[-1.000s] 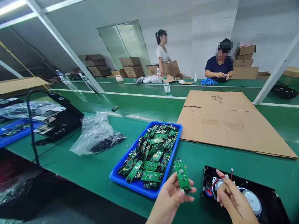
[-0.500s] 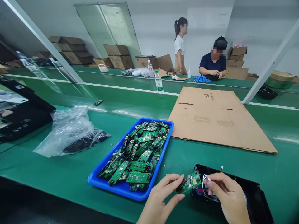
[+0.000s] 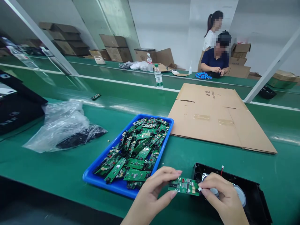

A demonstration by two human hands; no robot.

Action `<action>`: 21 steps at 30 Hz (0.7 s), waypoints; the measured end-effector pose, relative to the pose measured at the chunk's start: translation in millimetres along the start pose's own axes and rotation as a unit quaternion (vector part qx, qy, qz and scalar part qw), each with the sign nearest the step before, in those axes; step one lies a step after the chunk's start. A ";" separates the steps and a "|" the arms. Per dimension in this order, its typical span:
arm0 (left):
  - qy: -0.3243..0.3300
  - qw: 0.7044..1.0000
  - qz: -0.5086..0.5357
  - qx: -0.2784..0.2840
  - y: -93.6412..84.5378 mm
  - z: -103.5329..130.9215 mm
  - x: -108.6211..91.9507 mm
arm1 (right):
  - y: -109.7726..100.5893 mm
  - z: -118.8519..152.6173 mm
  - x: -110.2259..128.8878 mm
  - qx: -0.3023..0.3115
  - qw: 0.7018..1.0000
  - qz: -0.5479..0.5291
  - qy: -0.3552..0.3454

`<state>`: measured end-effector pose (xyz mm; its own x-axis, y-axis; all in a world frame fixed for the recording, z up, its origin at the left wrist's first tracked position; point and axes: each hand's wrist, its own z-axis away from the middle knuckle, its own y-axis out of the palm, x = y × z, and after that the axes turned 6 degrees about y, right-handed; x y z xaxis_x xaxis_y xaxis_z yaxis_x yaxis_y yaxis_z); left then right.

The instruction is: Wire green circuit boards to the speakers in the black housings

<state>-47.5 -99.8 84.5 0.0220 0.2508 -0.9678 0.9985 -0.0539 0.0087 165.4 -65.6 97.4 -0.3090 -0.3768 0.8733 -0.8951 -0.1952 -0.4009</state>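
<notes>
Above the green conveyor belt (image 3: pixel 70 168), my left hand (image 3: pixel 152 197) pinched the small green circuit board (image 3: pixel 184 186) by its near end, thumb under and fingers on top. My right hand (image 3: pixel 221 200) had its fingertips closed on a white plug (image 3: pixel 200 189) touching the board's far edge. Just behind lay the open black plastic speaker housing (image 3: pixel 253 197); beside my left hand sat the blue plastic tray (image 3: pixel 93 178) heaped with green boards.

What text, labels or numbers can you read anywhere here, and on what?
Flattened brown cardboard sheet: two printed characters and a small line, too blurred to read.
Small green circuit board between left hand and right hand: white markings, unreadable.
Clear plastic bottle: label unreadable.
</notes>
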 end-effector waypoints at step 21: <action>-0.022 0.980 0.191 -0.051 32.6 7.2 11.9 | 23.4 2.3 9.5 -0.083 0.971 0.149 -0.168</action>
<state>-15.0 -105.5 71.5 0.3945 0.1883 -0.8994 0.9181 -0.0385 0.3946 142.2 -75.9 95.6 -0.4644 -0.6743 0.5742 -0.8300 0.1052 -0.5478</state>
